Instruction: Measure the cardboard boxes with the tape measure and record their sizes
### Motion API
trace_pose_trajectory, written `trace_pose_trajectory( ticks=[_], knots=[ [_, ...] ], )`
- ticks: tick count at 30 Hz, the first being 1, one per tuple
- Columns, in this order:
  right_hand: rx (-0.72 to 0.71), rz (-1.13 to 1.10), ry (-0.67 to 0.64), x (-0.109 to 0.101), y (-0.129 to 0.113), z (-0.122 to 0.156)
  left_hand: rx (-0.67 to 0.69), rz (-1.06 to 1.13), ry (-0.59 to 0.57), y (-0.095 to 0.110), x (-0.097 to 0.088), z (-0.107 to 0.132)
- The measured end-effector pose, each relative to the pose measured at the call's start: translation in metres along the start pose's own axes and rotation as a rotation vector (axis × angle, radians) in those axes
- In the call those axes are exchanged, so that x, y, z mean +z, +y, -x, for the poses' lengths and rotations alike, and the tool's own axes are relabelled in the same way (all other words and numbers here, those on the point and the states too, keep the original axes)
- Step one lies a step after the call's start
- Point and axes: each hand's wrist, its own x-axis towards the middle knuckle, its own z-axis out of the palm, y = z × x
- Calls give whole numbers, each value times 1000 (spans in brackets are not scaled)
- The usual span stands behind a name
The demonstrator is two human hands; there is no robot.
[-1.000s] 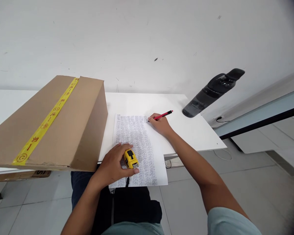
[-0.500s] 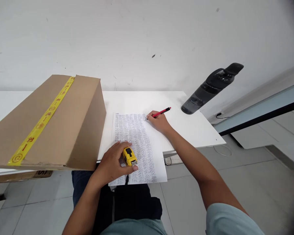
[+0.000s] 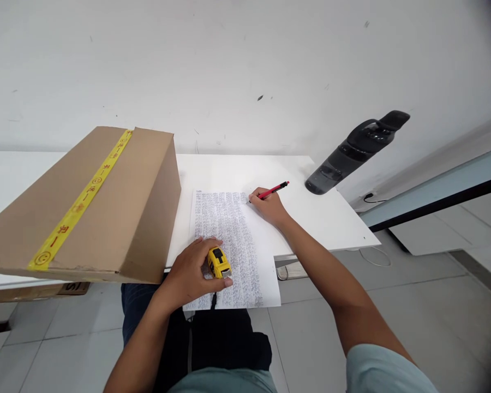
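Observation:
A sheet of paper (image 3: pixel 265 284) covered in dense rows of handwriting lies on the white table, its lower part jutting past the front edge. My right hand (image 3: pixel 270 207) grips a red pen (image 3: pixel 275 189) whose tip is at the paper's upper right, by the end of a written line. On the lower left of the sheet, my left hand (image 3: pixel 192 273) curls around a yellow tape measure (image 3: pixel 219 263), thumb below it and fingers above. A black strap (image 3: pixel 214 300) hangs below the tape measure.
A large cardboard box (image 3: pixel 106 218) sealed with yellow tape stands close on the left of the table (image 3: pixel 311 229). At the back right is a dark water bottle (image 3: pixel 347 155). The wall (image 3: pixel 237 65) rises directly behind the table.
The whole view has shifted slightly, with the box and bottle appearing a little further right. Both hands keep their holds; the pen tip stays near the same spot on the sheet.

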Motion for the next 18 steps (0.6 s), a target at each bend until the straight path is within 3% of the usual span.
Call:
trace_pose_trajectory(
  ticks=[18],
  knots=[
    [-19,75,43,0,6,-1,-49,29,-25,2,-2,0]
  ],
)
